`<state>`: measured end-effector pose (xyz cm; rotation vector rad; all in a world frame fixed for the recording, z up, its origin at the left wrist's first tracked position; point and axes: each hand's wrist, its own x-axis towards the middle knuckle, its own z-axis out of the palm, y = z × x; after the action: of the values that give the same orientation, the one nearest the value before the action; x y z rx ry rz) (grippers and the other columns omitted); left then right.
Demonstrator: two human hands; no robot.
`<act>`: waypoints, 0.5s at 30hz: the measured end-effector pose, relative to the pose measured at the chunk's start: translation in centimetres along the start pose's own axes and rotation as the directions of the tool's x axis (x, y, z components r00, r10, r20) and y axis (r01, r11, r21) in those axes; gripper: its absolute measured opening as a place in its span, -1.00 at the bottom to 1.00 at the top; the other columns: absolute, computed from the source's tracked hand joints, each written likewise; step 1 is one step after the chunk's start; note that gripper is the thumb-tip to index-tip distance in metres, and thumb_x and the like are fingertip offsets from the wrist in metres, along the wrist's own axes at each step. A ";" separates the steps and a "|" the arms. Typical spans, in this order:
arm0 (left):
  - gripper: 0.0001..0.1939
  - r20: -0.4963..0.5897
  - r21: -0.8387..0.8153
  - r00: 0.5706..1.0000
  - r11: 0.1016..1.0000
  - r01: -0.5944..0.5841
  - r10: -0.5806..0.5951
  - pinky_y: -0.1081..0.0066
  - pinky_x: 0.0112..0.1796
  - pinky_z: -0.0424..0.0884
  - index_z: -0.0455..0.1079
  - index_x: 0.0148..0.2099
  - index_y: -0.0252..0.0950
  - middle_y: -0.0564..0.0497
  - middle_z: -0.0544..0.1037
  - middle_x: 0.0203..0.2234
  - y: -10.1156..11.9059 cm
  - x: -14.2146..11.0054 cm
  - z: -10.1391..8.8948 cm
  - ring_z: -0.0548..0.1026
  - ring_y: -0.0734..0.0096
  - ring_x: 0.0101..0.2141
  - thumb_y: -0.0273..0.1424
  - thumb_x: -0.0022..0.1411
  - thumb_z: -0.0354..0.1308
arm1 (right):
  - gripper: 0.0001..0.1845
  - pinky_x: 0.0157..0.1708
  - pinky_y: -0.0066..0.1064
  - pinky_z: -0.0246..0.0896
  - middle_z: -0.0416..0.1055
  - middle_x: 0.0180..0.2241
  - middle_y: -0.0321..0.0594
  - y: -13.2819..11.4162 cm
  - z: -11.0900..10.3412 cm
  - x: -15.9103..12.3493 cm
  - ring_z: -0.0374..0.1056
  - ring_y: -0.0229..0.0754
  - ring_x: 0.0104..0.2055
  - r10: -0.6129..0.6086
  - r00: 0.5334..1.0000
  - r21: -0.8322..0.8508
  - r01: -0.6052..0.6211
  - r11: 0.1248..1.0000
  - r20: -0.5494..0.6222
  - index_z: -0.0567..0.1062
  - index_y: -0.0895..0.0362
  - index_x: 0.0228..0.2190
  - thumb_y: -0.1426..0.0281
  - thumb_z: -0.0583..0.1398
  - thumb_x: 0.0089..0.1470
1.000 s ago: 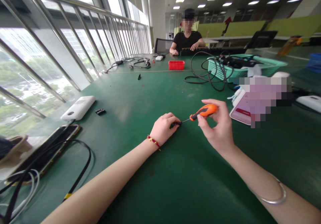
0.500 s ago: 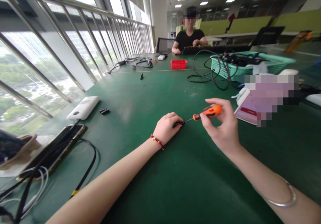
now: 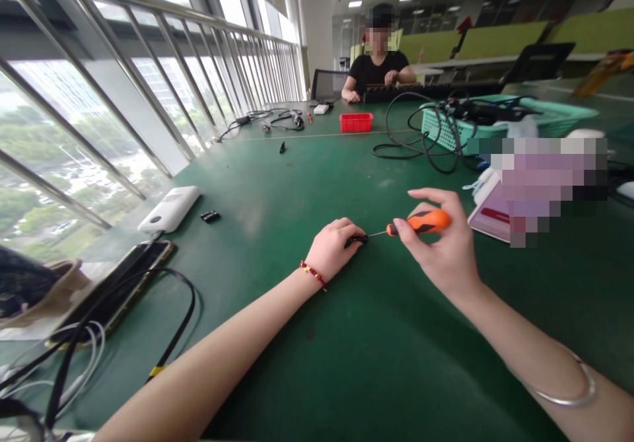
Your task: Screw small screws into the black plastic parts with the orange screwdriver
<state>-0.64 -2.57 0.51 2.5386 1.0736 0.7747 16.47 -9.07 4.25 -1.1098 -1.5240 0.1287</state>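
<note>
On the green table (image 3: 277, 197), my left hand (image 3: 333, 249) pinches a small black part (image 3: 360, 238) whose exact kind I cannot make out. My right hand (image 3: 448, 254) grips an orange and black screwdriver (image 3: 430, 221) by its handle, thumb below and index finger lifted off above. The thin metal shaft points left, and its tip meets the right end of the black part. Most of that part lies hidden under my left fingers. Another small black piece (image 3: 211, 216) rests on the table to the left.
Left are a white power bank (image 3: 171, 209), a phone (image 3: 119, 290) and loose cables (image 3: 185, 316). Farther back stand a red bin (image 3: 355, 123) and a teal basket (image 3: 446, 128) with black cables. A tablet-like device (image 3: 490, 214) lies right. A person (image 3: 379, 69) sits across the table.
The view has shifted slightly. My right hand and the screwdriver handle have tilted nearer to level, with the tip still at the black part. My left hand keeps its pinch.
</note>
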 end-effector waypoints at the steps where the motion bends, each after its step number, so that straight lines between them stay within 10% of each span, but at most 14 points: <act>1: -0.85 0.002 0.000 1.000 1.000 -0.005 0.005 0.40 -0.15 0.41 0.45 -0.24 -0.27 0.01 0.49 -0.29 0.0 0.0 0.0 0.46 0.38 -0.23 -0.53 0.13 0.11 | -0.63 -0.47 -0.40 0.22 0.30 -0.49 -0.34 0.1 0.0 0.0 0.29 -0.26 -0.51 -0.017 0.999 -0.006 0.017 1.000 -0.028 0.31 0.08 -0.15 0.32 0.23 -0.03; 15: -0.85 0.014 0.022 1.000 1.000 -0.005 0.005 0.38 -0.16 0.40 0.45 -0.22 -0.28 0.00 0.48 -0.28 0.0 0.0 0.0 0.45 0.36 -0.23 -0.52 0.15 0.10 | -0.84 -0.56 -0.46 0.17 0.31 -0.47 -0.31 0.1 -0.2 0.2 0.28 -0.28 -0.54 0.048 0.996 -0.097 -0.054 0.994 -0.069 0.32 0.07 -0.40 0.32 0.22 -0.03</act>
<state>-0.59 -2.59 0.52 2.5624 1.0775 0.7500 16.74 -8.98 4.38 -1.2208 -1.4561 0.0507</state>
